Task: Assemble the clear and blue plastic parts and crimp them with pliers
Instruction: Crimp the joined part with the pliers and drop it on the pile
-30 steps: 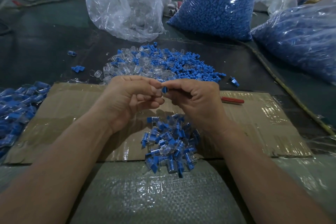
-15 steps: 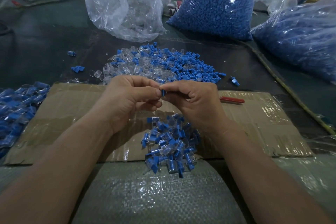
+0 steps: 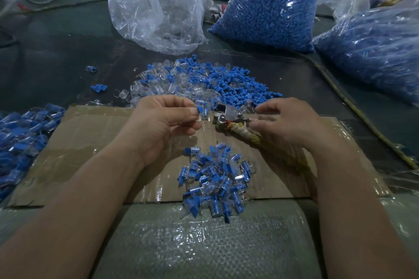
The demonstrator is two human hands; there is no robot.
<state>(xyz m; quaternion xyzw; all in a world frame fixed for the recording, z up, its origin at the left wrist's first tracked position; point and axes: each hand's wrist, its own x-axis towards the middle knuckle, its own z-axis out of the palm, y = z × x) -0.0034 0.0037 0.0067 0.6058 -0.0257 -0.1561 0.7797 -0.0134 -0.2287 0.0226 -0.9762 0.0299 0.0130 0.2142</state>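
Observation:
My left hand point(image 3: 163, 123) pinches a small joined clear and blue part point(image 3: 202, 111) between thumb and fingers, above the cardboard sheet point(image 3: 95, 142). My right hand point(image 3: 288, 127) grips the pliers point(image 3: 229, 118) by their tape-wrapped handles, the metal jaws pointing left and almost touching the part. A heap of joined parts point(image 3: 215, 181) lies on the cardboard below my hands. Loose clear and blue parts point(image 3: 199, 84) are piled on the dark table behind them.
A clear bag of clear parts point(image 3: 158, 7) and two bags of blue parts point(image 3: 269, 4) point(image 3: 374, 52) stand at the back. More joined parts point(image 3: 20, 140) lie at the left. A woven sack point(image 3: 204, 244) covers the near edge.
My hands have come apart. The right hand moved right and now holds the pliers, jaws aimed at the part, which stays pinched in my left hand. The red handle on the cardboard is gone.

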